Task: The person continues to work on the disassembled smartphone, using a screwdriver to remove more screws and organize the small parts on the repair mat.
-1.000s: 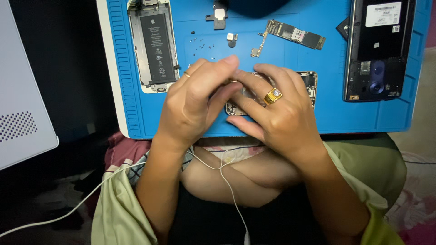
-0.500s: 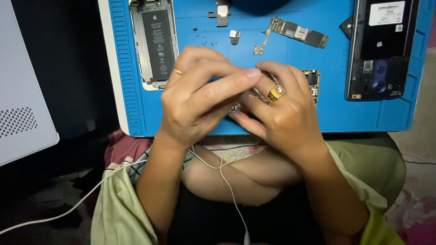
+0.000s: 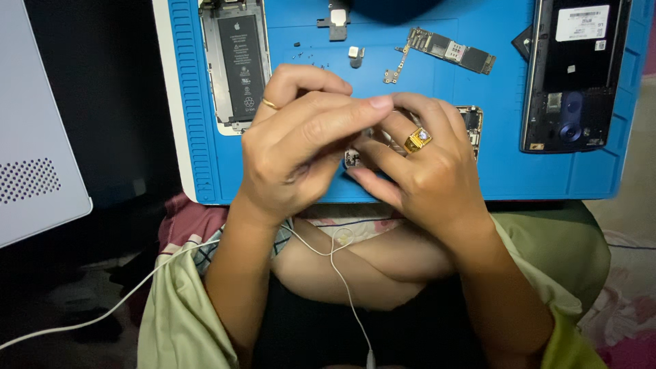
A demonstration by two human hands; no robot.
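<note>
At the far left a pale grey perforated device point(image 3: 31, 184) is seen, then an opened phone body point(image 3: 232, 65) with its battery exposed lies on the blue repair mat point(image 3: 533, 178). The left hand point(image 3: 301, 147) and the right hand point(image 3: 424, 174) (a gold ring on it) are closed together around a small metal part point(image 3: 352, 158), pinched between fingertips just above the mat's near edge. Farther right, a loose circuit board point(image 3: 447, 51) and a black phone point(image 3: 570, 75) are laid on the mat.

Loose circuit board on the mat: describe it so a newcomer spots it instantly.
Start at the blue silicone work mat. Near its top edge, right of centre, lies the long narrow logic board, tilted, between the opened phone with black battery and the black phone back. It alone is bare, caseless.
</note>
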